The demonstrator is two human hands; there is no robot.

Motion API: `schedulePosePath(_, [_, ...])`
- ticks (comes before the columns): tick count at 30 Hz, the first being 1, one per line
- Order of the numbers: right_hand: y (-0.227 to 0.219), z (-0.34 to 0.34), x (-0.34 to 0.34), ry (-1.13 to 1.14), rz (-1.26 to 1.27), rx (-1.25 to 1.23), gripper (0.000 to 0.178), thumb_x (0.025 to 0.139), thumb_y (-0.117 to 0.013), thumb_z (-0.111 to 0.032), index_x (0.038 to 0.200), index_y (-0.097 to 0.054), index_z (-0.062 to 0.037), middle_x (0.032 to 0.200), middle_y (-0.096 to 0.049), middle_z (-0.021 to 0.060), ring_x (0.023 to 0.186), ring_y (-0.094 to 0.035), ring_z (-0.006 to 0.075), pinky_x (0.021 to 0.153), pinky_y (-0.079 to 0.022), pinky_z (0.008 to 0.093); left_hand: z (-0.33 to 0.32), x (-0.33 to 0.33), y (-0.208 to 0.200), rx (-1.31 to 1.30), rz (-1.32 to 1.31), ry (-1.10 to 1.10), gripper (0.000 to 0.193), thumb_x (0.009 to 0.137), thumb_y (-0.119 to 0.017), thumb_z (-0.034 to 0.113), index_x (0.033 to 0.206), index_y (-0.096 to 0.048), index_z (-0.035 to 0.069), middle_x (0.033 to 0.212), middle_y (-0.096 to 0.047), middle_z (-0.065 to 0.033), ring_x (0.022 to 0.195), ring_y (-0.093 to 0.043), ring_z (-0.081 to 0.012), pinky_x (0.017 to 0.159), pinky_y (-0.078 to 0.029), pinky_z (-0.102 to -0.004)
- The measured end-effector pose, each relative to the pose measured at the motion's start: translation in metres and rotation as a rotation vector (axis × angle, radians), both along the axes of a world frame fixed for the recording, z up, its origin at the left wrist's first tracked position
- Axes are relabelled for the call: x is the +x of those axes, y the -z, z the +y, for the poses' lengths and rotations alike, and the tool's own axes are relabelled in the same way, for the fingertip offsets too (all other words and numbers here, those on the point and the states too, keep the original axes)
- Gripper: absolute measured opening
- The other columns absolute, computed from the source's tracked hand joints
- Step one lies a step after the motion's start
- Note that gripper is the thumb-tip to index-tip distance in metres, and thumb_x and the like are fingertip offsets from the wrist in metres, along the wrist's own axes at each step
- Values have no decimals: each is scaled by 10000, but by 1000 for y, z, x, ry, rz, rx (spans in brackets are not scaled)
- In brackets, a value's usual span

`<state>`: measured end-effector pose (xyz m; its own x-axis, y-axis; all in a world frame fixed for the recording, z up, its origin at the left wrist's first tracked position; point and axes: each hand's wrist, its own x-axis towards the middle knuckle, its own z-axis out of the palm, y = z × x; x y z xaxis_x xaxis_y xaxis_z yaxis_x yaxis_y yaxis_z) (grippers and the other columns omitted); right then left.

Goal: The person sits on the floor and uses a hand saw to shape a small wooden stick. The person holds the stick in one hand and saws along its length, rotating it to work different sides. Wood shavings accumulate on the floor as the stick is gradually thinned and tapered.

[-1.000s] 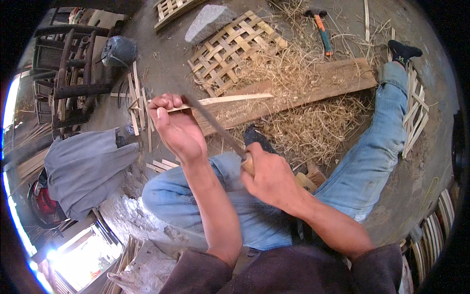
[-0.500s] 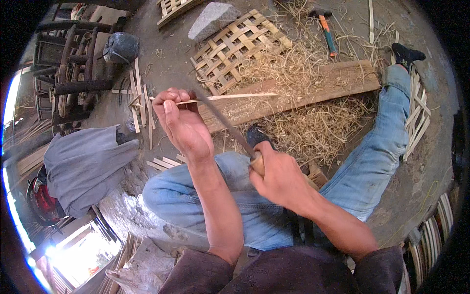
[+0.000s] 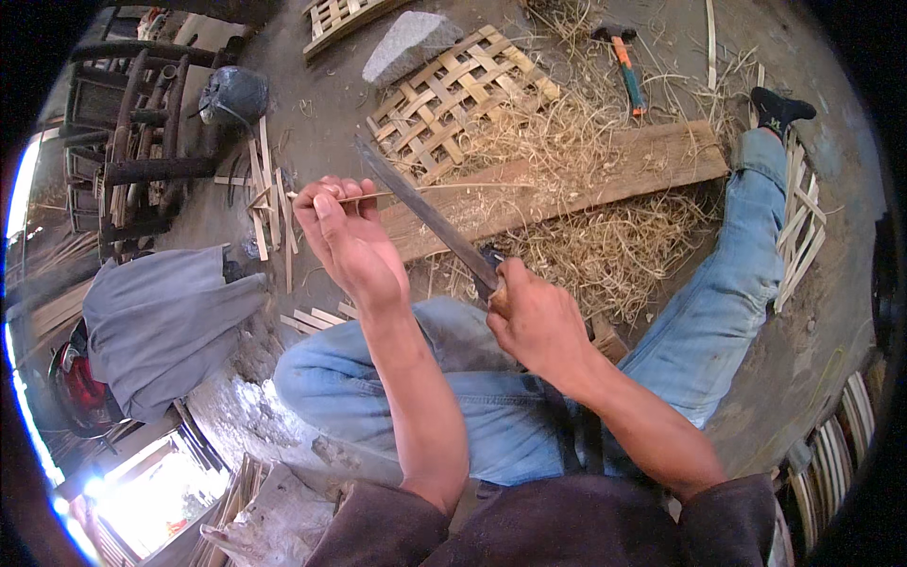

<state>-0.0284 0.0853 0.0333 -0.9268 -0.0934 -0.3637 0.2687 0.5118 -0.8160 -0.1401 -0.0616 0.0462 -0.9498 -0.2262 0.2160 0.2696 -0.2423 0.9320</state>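
My left hand (image 3: 350, 231), palm up, pinches a thin bamboo strip (image 3: 453, 186) near its left end. The strip reaches rightward over a wooden plank (image 3: 652, 163). In my right hand (image 3: 540, 317) is the wooden handle of a long knife, closed in the fingers. Its dark blade (image 3: 425, 210) slants up and left, crossing the strip just right of my left fingers. Whether the edge touches the strip I cannot tell. Curly shavings (image 3: 605, 255) lie around the plank, on both its sides.
A woven bamboo panel (image 3: 444, 104) lies beyond the plank, with a grey stone (image 3: 411, 45) at its edge. Further right is a hammer (image 3: 627, 71). Cut strips (image 3: 260, 189) lie at left, near a dark wooden chair (image 3: 142, 142). A grey cloth (image 3: 170, 326) hangs at lower left.
The knife blade has turned so that its broad side shows more, and my right hand has shifted slightly right. The strip appears rolled thinner in view. My left hand has barely moved.
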Motion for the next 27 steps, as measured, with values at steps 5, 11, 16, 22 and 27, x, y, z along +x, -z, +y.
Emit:
schedulePosePath(5, [-13,1,1,6,-29,45,339,807,-617,-139,1060,-473,35,769,-622,291,774,-618,475,700,-488,530,1,3,3,-19,11,6,178,1010,-500,299,1035,-460,127,1018,-455,-7,931,-470,-106,914,-398,-325])
schedulePosePath(11, [-20,20,2,-51,-71,65,351,814,-615,-143,1082,-467,30,771,-625,283,739,-616,474,690,-490,522,5,0,3,-70,31,9,189,999,-515,331,1027,-476,147,1021,-466,0,934,-482,-112,921,-406,-337])
schedulePosePath(16, [-34,18,2,-71,2,-19,302,815,-609,-150,999,-456,34,816,-628,278,785,-625,472,708,-497,533,4,-6,4,-103,14,-53,214,1006,-505,322,1057,-466,117,1035,-452,-14,917,-481,-102,874,-413,-305])
schedulePosePath(22, [-22,12,-7,-49,-34,60,277,821,-610,-147,967,-458,32,833,-632,260,770,-638,461,700,-518,531,10,-1,3,-56,11,-69,252,999,-518,354,1032,-477,107,1005,-483,-3,901,-478,-94,850,-394,-273])
schedulePosePath(27, [-25,8,-2,-46,-70,46,372,783,-690,-193,1001,-477,20,919,-649,259,801,-649,450,724,-532,512,0,0,6,-141,16,-48,244,993,-532,344,1090,-473,128,1081,-459,-33,915,-479,-128,892,-404,-326])
